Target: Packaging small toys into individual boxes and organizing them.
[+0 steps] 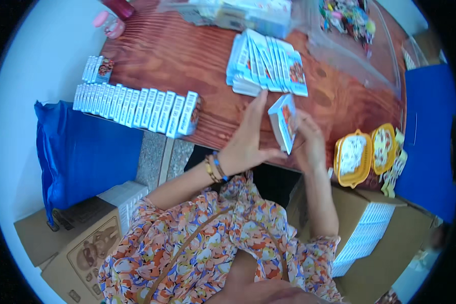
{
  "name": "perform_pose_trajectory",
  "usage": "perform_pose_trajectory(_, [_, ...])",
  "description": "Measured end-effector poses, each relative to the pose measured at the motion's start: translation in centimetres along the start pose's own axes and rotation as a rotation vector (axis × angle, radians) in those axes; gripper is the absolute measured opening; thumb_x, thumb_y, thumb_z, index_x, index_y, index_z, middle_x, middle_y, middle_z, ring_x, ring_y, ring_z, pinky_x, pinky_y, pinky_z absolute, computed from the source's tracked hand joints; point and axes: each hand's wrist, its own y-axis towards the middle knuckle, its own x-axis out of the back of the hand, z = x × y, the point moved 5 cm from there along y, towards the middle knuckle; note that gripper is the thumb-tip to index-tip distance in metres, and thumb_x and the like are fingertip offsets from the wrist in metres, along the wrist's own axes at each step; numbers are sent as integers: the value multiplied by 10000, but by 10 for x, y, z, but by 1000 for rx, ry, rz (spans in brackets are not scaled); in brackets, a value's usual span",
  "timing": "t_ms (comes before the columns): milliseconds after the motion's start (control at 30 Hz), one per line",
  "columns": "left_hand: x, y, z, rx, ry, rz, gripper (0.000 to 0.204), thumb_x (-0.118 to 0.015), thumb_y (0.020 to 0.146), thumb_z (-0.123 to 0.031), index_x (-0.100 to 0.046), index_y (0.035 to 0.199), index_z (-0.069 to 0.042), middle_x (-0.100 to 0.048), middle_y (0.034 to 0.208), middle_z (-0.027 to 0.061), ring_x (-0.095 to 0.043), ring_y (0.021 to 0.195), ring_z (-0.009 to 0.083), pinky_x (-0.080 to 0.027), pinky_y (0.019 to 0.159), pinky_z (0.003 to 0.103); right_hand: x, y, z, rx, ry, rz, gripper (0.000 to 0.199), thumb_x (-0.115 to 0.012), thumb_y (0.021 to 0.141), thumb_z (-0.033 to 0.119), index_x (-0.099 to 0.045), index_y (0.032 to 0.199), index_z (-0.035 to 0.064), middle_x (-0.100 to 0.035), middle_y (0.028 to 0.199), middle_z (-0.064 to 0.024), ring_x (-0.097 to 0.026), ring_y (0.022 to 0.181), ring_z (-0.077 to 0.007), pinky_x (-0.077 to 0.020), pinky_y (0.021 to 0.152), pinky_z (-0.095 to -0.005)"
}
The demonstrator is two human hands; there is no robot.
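Note:
A small light-blue and white carton stands upright over the table's near edge, held by my right hand; its fingers are partly hidden behind it. My left hand is open just left of the carton, thumb and fingers spread wide, the thumb tip close to the carton's lower end. Beyond both hands lies a fanned pile of flat light-blue cartons. On the left, a long row of matching filled-out cartons stands side by side along the table edge, with a shorter row behind it.
At the right, an open yellow case holds small white pieces, with pale strips beside it. A clear bag of colourful small items and a plastic-wrapped pack lie at the back. A pink-lidded jar stands far left. Cardboard boxes flank me.

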Motion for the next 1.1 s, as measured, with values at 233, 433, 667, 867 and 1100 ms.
perform_pose_trajectory(233, [34,15,-6,74,-197,-30,908,-932,657,-228,-447,1403,-46,-524,1340,131,-529,1259,286,-422,1055,390,-37,-5,-18,-143,56,361,248,-560,1018,123,-603,1244,32,-687,1102,-53,-676,945,-117,-574,756,-285])
perform_pose_trajectory(433, [51,21,10,300,-672,-56,892,-922,672,-81,-395,1391,-71,-502,1335,99,-505,1269,213,-431,1053,382,-77,39,70,205,-862,354,226,-632,985,205,-699,1067,6,-697,899,-37,-677,828,-114,-535,737,-255])
perform_pose_trajectory(667, [49,26,18,180,-202,-21,811,-935,674,-221,-483,1326,-52,-498,1249,112,-538,1169,256,-464,978,375,-175,206,171,1034,-2194,257,296,-734,807,289,-691,1033,103,-723,1031,-111,-673,1031,-313,-437,937,-492])
perform_pose_trajectory(867, [44,11,35,405,-295,43,846,-919,694,-241,-450,1371,-47,-495,1271,130,-517,1217,263,-444,1014,381,-169,260,154,873,-2512,254,468,-835,676,350,-692,1034,85,-743,963,-116,-689,1021,-302,-312,929,-686])
perform_pose_trajectory(1100, [48,18,35,348,-252,31,854,-907,712,-250,-436,1394,-42,-514,1256,135,-522,1207,267,-428,1033,388,-179,247,181,862,-1997,360,254,-758,783,227,-675,894,14,-683,823,-162,-665,805,-320,-488,706,-377])
